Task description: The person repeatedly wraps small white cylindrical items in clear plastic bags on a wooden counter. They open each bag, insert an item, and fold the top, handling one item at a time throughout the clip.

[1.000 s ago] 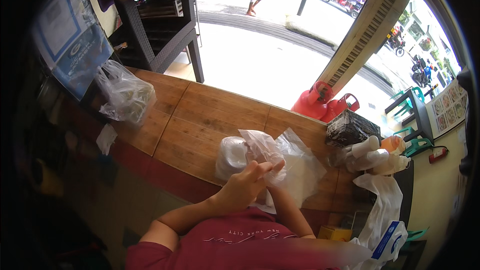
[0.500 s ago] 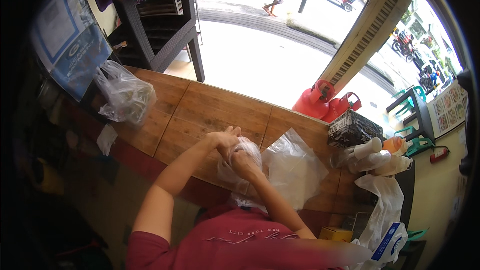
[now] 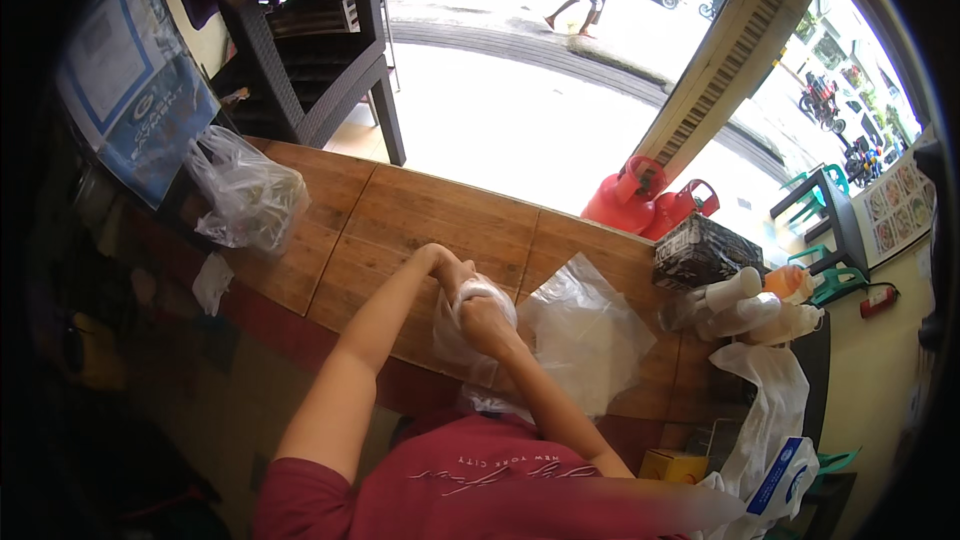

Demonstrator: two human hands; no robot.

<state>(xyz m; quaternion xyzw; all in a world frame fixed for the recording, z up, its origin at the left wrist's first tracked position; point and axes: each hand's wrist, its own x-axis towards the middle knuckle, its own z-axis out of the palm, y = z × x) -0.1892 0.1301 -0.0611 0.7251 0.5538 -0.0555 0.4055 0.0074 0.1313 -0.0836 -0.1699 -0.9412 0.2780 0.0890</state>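
at centre frame, the left hand (image 3: 453, 270) and right hand (image 3: 487, 324) curl their fingers closed on a white plastic bag (image 3: 456, 344) on the surface (image 3: 430, 208), seemingly to keep it gathered; flat bags (image 3: 592, 332) lie handy, right of centre.

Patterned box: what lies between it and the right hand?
Head view: flat translucent plastic sheets, then bare wooden tabletop, lie between the right hand and the box.
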